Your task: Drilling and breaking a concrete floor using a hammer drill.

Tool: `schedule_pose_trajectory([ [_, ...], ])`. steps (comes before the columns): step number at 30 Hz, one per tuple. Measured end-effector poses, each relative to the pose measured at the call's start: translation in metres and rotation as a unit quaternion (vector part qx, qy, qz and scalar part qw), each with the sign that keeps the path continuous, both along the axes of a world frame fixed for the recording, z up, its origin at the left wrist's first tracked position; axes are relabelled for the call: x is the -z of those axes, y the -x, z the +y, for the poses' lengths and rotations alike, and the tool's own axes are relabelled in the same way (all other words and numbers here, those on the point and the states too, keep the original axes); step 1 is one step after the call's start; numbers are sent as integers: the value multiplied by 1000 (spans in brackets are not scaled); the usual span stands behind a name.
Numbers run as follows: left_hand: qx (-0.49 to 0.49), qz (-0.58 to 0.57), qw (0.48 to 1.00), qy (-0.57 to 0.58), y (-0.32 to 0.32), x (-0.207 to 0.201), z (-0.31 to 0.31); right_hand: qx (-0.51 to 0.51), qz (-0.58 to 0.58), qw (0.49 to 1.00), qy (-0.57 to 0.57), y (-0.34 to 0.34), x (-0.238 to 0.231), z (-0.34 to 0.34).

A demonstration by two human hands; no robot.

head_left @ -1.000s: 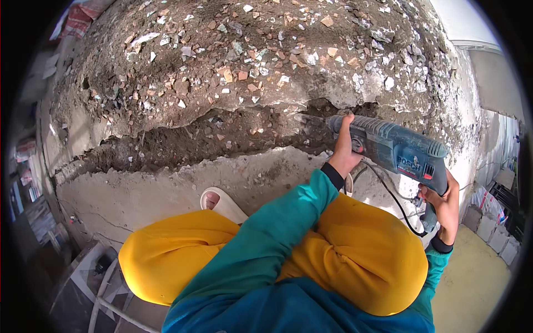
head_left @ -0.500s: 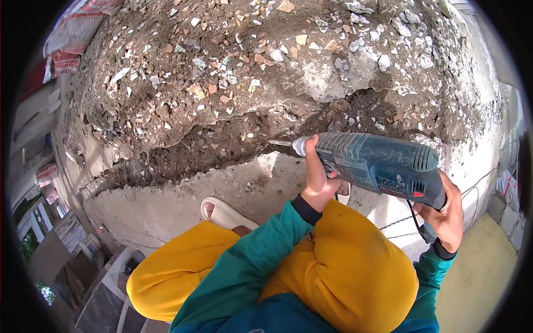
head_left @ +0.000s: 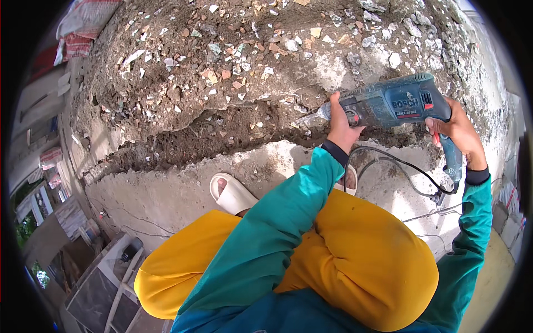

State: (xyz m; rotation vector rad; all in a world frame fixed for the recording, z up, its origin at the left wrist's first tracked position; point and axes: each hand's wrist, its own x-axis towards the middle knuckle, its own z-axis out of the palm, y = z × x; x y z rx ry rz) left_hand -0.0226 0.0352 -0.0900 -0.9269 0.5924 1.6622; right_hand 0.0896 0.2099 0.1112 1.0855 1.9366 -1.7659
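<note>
My left hand (head_left: 345, 130) is closed around the front of a dusty blue-and-black rotary hammer drill (head_left: 388, 101), thumb up over the casing. My right hand (head_left: 463, 133) is wrapped round its rear grip, fingers by the red trigger. Drill lies sideways over the right part of a long, ragged brown-soil trench (head_left: 216, 133), its grey tapered metal bit (head_left: 308, 118) pointing left, low; can't tell if the tip touches soil. Black rubber cable (head_left: 413, 164) loops below the drill. Grey concrete slab (head_left: 166, 191) on the near side, under my cream open-toed sandals (head_left: 236, 195); chip-strewn brown rubble (head_left: 222, 50) beyond.
</note>
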Motion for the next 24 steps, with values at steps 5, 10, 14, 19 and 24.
schedule_pose_trajectory([
  [5,42,9,999,32,-2,0,3,-2,-54,995,-81,-4,2,-10],
  [10,94,12,995,-13,-3,-9,-6,19,-56,993,-98,-23,0,-24],
  [14,113,49,992,-26,-4,-7,-26,31,-43,995,-86,-31,-9,-55],
  [19,122,17,992,37,-15,-11,-46,67,6,994,-88,-55,-18,-102],
  [24,27,24,995,-89,-16,-3,-72,41,11,992,-121,-51,-28,-141],
])
